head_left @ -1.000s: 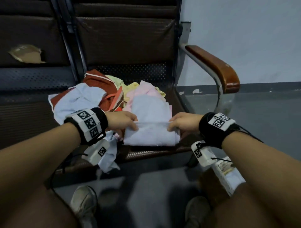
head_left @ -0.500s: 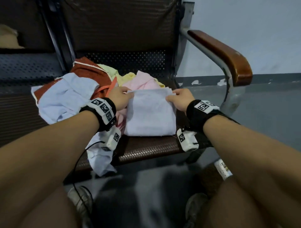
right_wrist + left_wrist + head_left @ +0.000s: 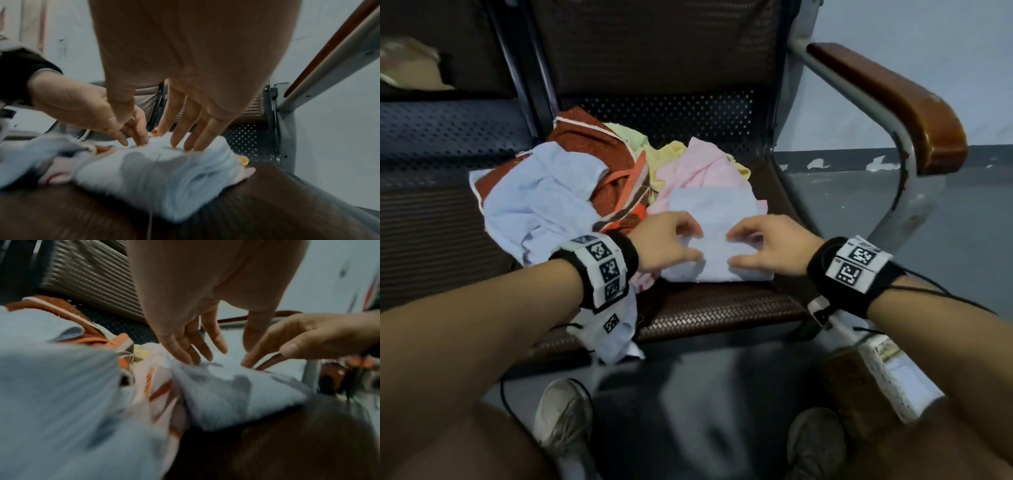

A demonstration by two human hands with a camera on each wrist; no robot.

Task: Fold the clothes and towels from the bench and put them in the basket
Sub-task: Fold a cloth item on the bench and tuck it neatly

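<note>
A folded pale blue towel [image 3: 714, 236] lies on the front of the brown bench seat [image 3: 722, 308]. My left hand [image 3: 671, 240] presses on its left half with straight fingers. My right hand [image 3: 763, 245] presses on its right half the same way, so the fingertips nearly meet in the middle. The left wrist view shows both sets of fingers [image 3: 191, 345] flat on the towel [image 3: 236, 391]. In the right wrist view my right hand [image 3: 185, 126] rests on the towel [image 3: 164, 175]. Neither hand grips cloth.
Behind and left of the towel lies a loose pile: a pale blue garment [image 3: 541, 205], a rust-brown towel [image 3: 599, 150], yellow cloth [image 3: 650, 150] and pink cloth [image 3: 698, 164]. A wooden armrest [image 3: 893, 99] bounds the seat on the right. A white container's edge [image 3: 887, 373] shows by my right knee.
Both hands carried the towel's near edge over to its far edge, let go, and came back to the middle, where they now press the fold flat.
</note>
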